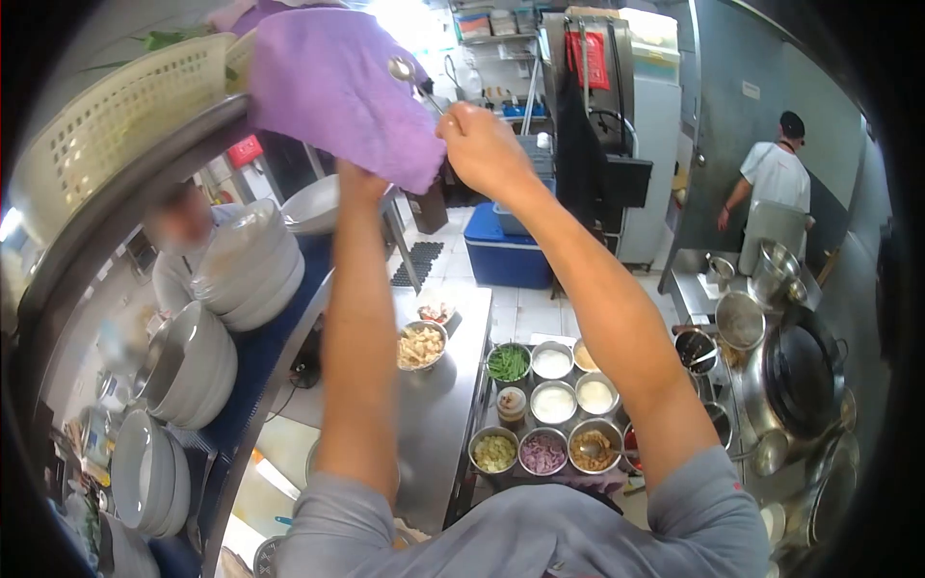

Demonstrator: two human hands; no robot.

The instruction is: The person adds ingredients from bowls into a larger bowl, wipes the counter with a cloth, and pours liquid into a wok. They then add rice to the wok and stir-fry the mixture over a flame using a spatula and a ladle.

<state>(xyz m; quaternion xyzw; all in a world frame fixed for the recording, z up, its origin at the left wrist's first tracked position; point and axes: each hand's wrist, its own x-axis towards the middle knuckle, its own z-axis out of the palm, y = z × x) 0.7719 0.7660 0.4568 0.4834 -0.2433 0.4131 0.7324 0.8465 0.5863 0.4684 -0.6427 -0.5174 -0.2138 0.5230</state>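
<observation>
Both my arms are raised in front of me. A purple cloth [332,91] hangs at the upper left and hides most of my left hand [364,181]; only the part near the wrist shows below it. My right hand [485,152] is closed round the handle of a metal spoon [402,69], at the cloth's right edge. The spoon's bowl points up and left, in front of the cloth.
Stacked bowls [193,361] line a shelf on the left, below a pale basket [135,106]. Metal containers of chopped food [544,453] stand below my right arm. A blue cooler [506,252] is on the floor. Two people [776,183] are nearby, left and right.
</observation>
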